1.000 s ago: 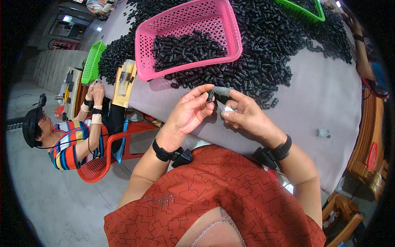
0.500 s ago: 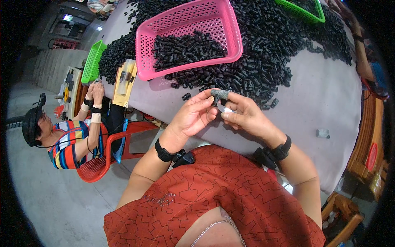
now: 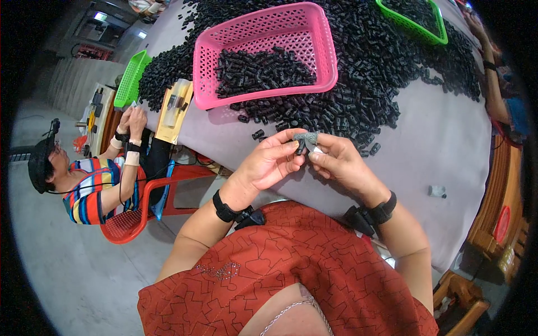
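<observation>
Both my hands meet over the near edge of the cloth-covered table (image 3: 443, 140). My left hand (image 3: 269, 162) pinches a small black plastic cylinder-like part (image 3: 301, 147) between thumb and fingers. From the right, my right hand (image 3: 342, 162) closes in a pinch beside it, with a small pale piece (image 3: 318, 150) at the thumb tip; its kind is unclear. A grey, rough-looking piece (image 3: 306, 138) lies across the two index fingertips; whether it is a finger cover or a separate thing, I cannot tell. Just beyond my hands spreads a heap of similar black parts (image 3: 358, 84).
A pink perforated basket (image 3: 263, 96) holding black parts stands on the heap. Green baskets (image 3: 128, 81) sit at far left and far right. A small grey cylinder (image 3: 436, 191) lies at right. Another person (image 3: 92, 185) sits on a red chair (image 3: 147, 204) at left.
The whole view has shifted slightly, so the table and basket appear a little lower and to the right. My hands stay together, with the black part now showing more plainly at the left fingertips.
</observation>
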Available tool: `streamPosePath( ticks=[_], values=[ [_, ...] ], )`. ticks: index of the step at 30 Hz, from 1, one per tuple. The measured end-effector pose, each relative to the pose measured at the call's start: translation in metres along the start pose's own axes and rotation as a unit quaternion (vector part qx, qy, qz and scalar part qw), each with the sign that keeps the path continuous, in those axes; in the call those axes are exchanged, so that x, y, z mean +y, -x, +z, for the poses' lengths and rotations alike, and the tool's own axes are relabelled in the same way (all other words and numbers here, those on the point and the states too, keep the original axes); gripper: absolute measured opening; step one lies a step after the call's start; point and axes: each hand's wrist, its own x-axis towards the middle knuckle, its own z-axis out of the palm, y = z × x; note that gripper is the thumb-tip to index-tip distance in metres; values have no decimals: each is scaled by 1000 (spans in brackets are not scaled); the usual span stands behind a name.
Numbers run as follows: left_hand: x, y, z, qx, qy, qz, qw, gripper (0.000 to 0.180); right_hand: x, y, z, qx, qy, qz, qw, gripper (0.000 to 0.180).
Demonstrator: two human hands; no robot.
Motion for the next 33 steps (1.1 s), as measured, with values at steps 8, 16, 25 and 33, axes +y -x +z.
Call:
streamPosePath(
  ticks=[8,16,25,33],
  values=[
    [0,-2,-3,11,0,13,1000,39,-6,1,12,-8,-14,-27,999,35],
    [1,-1,-2,13,-33,18,999,37,-6,0,8,-13,1,-10,1000,38],
    [0,0,-3,4,-22,11,1000,41,-5,0,1,-3,49,-8,999,30],
    [2,0,2,8,-37,23,999,41,-6,2,11,14,-13,-33,999,27]
  ],
)
